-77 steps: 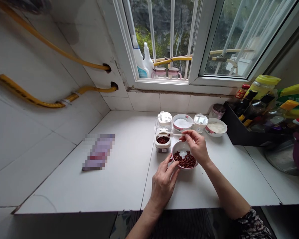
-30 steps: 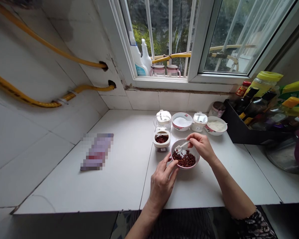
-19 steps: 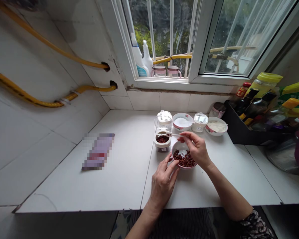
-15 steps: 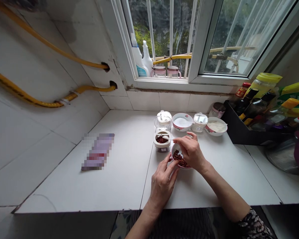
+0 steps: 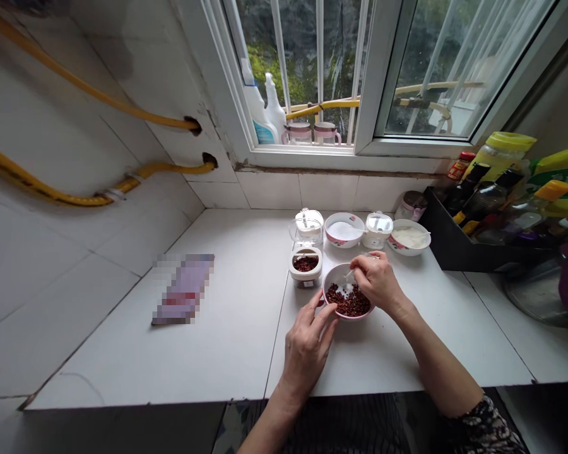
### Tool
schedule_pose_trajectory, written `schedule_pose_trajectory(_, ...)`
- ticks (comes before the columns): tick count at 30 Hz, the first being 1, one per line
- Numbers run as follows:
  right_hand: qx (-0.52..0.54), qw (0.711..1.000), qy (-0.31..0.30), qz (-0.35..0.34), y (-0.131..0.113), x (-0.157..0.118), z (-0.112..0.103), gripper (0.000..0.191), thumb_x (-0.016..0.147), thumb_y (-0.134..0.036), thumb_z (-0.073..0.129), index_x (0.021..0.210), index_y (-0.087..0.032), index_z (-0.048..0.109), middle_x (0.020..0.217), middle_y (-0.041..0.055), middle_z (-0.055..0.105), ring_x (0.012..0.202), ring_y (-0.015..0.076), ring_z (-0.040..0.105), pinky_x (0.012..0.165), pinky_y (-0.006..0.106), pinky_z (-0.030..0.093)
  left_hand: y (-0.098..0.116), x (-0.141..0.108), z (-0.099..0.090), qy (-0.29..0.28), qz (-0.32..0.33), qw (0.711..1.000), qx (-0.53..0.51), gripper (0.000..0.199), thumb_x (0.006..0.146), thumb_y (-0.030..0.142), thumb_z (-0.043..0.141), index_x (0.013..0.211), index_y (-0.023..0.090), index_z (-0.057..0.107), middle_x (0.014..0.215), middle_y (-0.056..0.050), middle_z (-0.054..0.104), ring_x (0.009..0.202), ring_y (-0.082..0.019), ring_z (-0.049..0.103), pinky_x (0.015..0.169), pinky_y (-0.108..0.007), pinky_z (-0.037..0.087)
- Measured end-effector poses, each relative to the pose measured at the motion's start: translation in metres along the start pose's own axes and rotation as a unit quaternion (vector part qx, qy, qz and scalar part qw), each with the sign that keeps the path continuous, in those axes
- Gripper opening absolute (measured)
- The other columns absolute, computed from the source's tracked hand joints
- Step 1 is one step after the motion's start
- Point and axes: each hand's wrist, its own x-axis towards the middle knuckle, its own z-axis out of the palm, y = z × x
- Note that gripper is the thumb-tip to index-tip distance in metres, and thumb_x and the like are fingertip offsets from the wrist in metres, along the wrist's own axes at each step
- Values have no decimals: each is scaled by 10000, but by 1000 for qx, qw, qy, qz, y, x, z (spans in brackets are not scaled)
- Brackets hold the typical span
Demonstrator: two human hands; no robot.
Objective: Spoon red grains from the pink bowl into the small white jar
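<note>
The left hand has its fingers parted around the near-left rim of the bowl on the counter, while the right hand pinches the spoon over the grains. A slack left grip or a spoon knock could scatter grains. The jar crowds the bowl's far left — more room lies rightward, short of the front edge.

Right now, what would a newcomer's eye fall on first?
Probably the bowl of dark red grains, below and right of centre, with the left fingers against its near left side and the right fingers pinching a spoon over it. Then the yellow pipes across the wall at left.
</note>
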Motion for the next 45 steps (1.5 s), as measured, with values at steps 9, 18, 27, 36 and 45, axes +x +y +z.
schedule_pose_trajectory(9, 137, 988, -14, 72, -5, 3, -1, 198, 763, -158, 457, 693, -223, 631, 570, -12, 689, 653, 182, 641, 899, 385, 444, 1, 1, 0, -2, 3, 1000, 0, 241, 964, 170, 535, 1185, 220, 618, 1324, -126, 597, 1128, -223, 648, 918, -337, 571)
schedule_pose_trajectory(18, 316, 924, -28, 214, -5, 7, -8, 166, 697, -270, 505, 699, -186, 647, 533, 4, 658, 534, 157, 606, 586, 265, 481, 1, 0, 1, -4, 3, 1000, 1, 238, 964, 173, 536, 1185, 214, 616, 1329, -134, 591, 1135, -224, 642, 920, -339, 569)
schedule_pose_trajectory(27, 244, 954, -24, 172, -2, 6, -8, 184, 697, -237, 464, 678, -192, 641, 530, -4, 637, 542, 145, 589, 599, 252, 474, 1, 0, 0, -5, 1, 1000, 3, 246, 962, 168, 535, 1189, 214, 618, 1332, -135, 591, 1144, -226, 641, 929, -341, 569)
schedule_pose_trajectory(36, 241, 955, -26, 169, -1, 6, -5, 185, 700, -240, 452, 669, -198, 629, 516, -4, 629, 530, 147, 585, 591, 254, 472, 1, 0, 1, -3, 6, 1000, 5, 242, 966, 167, 528, 1190, 210, 611, 1322, -140, 592, 1139, -225, 641, 918, -339, 571)
schedule_pose_trajectory(45, 269, 943, -33, 193, -1, 5, -5, 186, 694, -262, 460, 685, -193, 633, 519, -8, 623, 528, 144, 579, 593, 255, 463, 0, 0, 1, -5, 5, 1000, 3, 247, 968, 166, 527, 1197, 212, 606, 1325, -141, 588, 1144, -223, 636, 924, -342, 569)
